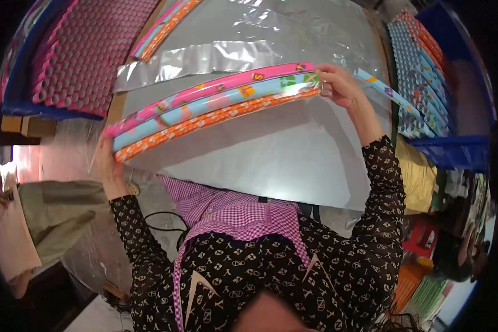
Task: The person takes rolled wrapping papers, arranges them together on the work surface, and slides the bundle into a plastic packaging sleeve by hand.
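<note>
Three patterned rolls lie side by side, held up by their ends above the grey table: a pink roll (205, 87), a light blue roll (205, 104) and an orange roll (205, 119). Shiny clear film seems to cover them. My left hand (108, 160) grips their left ends, its fingers partly hidden behind them. At the right ends, my right hand (340, 86) is closed on the rolls with thumb and fingers. Just beyond them a strip of clear plastic film (193, 62) lies on the table (293, 166).
A blue crate (55, 112) of pink rolls stands at left; another blue crate (454, 152) holds blue and orange rolls at right. More rolls (166, 30) lie at the table's far side. One light blue roll (390, 94) lies at right. Another person's hand (4, 193) shows far left.
</note>
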`<state>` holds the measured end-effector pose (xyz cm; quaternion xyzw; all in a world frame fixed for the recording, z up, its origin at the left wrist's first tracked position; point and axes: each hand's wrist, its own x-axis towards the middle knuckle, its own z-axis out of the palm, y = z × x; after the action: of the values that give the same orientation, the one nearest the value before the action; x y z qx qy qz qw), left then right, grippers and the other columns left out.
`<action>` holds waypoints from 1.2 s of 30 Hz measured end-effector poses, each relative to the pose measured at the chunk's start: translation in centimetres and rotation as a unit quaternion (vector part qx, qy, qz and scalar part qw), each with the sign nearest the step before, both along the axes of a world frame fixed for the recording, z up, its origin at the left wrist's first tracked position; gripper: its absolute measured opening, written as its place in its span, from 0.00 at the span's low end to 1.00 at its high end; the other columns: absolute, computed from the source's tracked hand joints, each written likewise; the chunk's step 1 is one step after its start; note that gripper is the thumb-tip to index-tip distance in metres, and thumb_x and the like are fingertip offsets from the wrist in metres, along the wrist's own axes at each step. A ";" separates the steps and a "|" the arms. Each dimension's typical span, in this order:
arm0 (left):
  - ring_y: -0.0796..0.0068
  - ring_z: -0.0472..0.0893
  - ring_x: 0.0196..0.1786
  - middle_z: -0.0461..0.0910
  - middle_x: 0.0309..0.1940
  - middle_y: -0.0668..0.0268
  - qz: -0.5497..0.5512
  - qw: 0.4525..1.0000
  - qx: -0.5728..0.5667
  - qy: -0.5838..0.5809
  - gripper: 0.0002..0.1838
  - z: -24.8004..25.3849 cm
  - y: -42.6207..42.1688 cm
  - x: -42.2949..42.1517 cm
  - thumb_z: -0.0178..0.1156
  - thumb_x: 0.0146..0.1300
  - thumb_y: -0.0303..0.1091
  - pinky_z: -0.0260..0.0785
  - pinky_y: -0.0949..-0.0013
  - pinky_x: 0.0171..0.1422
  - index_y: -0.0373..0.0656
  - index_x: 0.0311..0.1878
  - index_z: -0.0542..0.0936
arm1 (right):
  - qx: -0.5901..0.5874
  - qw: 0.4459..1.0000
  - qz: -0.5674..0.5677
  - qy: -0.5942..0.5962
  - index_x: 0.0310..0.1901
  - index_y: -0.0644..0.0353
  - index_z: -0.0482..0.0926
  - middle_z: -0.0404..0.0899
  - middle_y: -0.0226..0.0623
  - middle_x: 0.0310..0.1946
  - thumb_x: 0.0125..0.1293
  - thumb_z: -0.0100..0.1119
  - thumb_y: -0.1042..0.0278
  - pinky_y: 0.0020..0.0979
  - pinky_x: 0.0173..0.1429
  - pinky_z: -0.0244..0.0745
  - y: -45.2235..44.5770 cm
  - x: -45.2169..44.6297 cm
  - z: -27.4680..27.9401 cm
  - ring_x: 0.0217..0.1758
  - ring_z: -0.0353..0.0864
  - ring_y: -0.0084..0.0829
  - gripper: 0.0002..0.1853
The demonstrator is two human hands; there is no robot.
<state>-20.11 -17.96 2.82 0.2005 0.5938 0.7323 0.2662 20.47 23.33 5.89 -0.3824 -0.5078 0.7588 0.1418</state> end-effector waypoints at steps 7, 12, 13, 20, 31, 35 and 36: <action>0.74 0.78 0.47 0.81 0.45 0.62 0.029 0.979 -0.197 0.037 0.21 -5.2 1.3 -0.8 0.59 0.69 0.41 0.69 0.69 0.53 0.29 0.51 0.80 | -0.004 0.998 0.001 -0.059 0.40 0.63 0.77 0.70 0.26 0.24 0.65 0.62 0.66 0.22 0.21 0.59 0.9 1.5 -6.2 0.20 0.66 0.16 0.09; 0.72 0.79 0.44 0.83 0.39 0.59 0.058 0.934 -0.340 0.097 0.22 -4.8 2.8 0.5 0.58 0.67 0.44 0.70 0.67 0.48 0.31 0.49 0.81 | 0.072 0.986 0.034 -0.144 0.42 0.63 0.77 0.72 0.25 0.25 0.63 0.65 0.61 0.21 0.21 0.60 -1.0 2.2 -7.7 0.21 0.67 0.16 0.14; 0.69 0.81 0.43 0.84 0.37 0.55 0.048 0.919 -0.375 0.110 0.22 -4.7 2.9 0.6 0.58 0.67 0.45 0.71 0.65 0.47 0.32 0.48 0.81 | 0.072 0.986 0.042 -0.142 0.42 0.63 0.77 0.72 0.25 0.25 0.63 0.65 0.61 0.21 0.21 0.60 -1.6 1.8 -7.3 0.21 0.67 0.16 0.14; 0.48 0.79 0.41 0.80 0.32 0.50 0.087 0.822 -0.357 0.434 0.16 -8.3 3.5 -1.2 0.61 0.60 0.40 0.69 0.51 0.47 0.35 0.41 0.81 | 0.115 0.979 0.057 -0.157 0.43 0.67 0.77 0.74 0.27 0.24 0.62 0.66 0.63 0.20 0.21 0.58 -2.8 1.7 -7.4 0.21 0.67 0.15 0.16; 0.50 0.70 0.63 0.73 0.58 0.55 -0.060 0.767 -0.206 0.605 0.22 -3.2 7.9 13.1 0.61 0.60 0.35 0.59 0.48 0.68 0.38 0.57 0.73 | 0.098 0.981 0.044 -0.160 0.40 0.66 0.76 0.73 0.27 0.23 0.63 0.66 0.63 0.20 0.20 0.57 -2.4 1.3 -7.4 0.19 0.66 0.15 0.14; 0.44 0.65 0.68 0.69 0.63 0.50 -0.094 0.691 -0.214 0.684 0.40 -2.7 11.5 16.0 0.67 0.53 0.52 0.53 0.44 0.73 0.37 0.64 0.69 | 0.105 0.976 0.070 -0.179 0.40 0.65 0.76 0.73 0.26 0.22 0.64 0.65 0.62 0.19 0.18 0.57 -2.2 1.3 -7.5 0.18 0.65 0.15 0.14; 0.41 0.63 0.70 0.68 0.65 0.48 -0.109 0.664 -0.206 0.710 0.47 -2.9 12.4 16.0 0.69 0.48 0.58 0.51 0.43 0.75 0.37 0.66 0.69 | 0.103 0.978 0.071 -0.168 0.40 0.65 0.76 0.72 0.26 0.22 0.64 0.65 0.62 0.19 0.18 0.57 -2.1 1.3 -7.5 0.17 0.65 0.14 0.14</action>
<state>-4.10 -5.57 -0.09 0.6635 0.7124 0.1923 -0.1238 21.80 21.19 -1.59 -0.4508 -0.6256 0.6355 0.0394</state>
